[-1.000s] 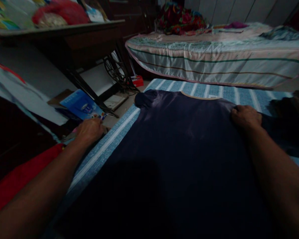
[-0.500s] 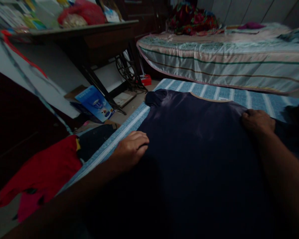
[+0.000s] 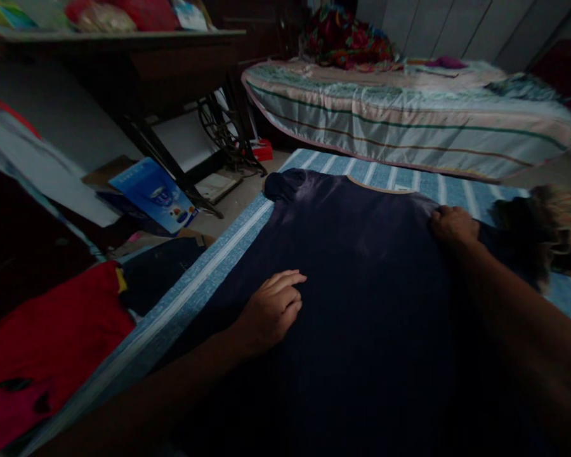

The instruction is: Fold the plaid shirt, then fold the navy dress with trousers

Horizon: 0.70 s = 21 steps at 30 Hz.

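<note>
A dark navy shirt [image 3: 361, 266] lies spread out, its light-edged neckline at the far end. One sleeve is bunched at the far left. My left hand [image 3: 276, 308] is over the left part of the shirt front, fingers partly stretched and holding nothing. At the shirt's right shoulder, my right hand [image 3: 455, 225] has its fingers curled down on the cloth, pinching it. The fingertips there are hidden. The lower part of the shirt is lost in deep shadow.
Under the shirt is a blue-and-white striped sheet [image 3: 209, 273]. Red clothing [image 3: 66, 324] lies at the left, near a blue box [image 3: 155, 193] and a treadle table [image 3: 171, 76]. Behind is a covered bed [image 3: 385, 120]; crumpled clothes [image 3: 564, 212] lie at right.
My left hand has moved inward from the shirt's left edge onto its front, its fingers straightening. My right hand stays at the shoulder. The view has turned slightly right.
</note>
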### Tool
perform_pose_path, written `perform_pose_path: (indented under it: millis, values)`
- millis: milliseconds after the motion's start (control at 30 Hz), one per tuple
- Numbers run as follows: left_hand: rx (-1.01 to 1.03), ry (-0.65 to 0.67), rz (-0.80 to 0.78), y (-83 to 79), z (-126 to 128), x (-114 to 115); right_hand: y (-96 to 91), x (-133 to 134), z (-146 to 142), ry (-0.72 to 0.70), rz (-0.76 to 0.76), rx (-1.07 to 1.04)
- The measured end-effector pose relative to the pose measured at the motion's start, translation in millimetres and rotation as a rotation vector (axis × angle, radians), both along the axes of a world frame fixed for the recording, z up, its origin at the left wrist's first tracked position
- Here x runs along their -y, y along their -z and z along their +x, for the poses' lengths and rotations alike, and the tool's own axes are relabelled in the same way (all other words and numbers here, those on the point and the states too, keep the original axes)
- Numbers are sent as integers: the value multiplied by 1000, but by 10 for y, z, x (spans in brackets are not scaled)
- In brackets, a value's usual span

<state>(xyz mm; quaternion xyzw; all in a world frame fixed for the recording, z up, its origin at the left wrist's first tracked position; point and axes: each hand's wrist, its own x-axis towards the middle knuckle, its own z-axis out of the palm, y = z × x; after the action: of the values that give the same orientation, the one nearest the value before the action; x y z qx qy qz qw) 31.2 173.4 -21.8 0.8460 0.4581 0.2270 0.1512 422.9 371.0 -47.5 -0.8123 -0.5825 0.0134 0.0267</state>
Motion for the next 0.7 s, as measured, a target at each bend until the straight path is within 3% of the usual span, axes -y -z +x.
perform_pose_path:
  millis: [133,233,300,533,700]
  values:
    - [51,47,90,116,-62,-36,-135,63,-5,-26,93,-43]
    - [41,71,106,145,-95,-57,-250,230,-79,-135,250,-87]
    - [30,86,117,134,-97,-64,-283,411,-172,-211,274,-100]
    - [1,52,126,98,-49,-73,-176,1382,-623,-383,241,-180]
    - [2,76,138,108,-51,-87,-105,2086,-842,-404,274,-276]
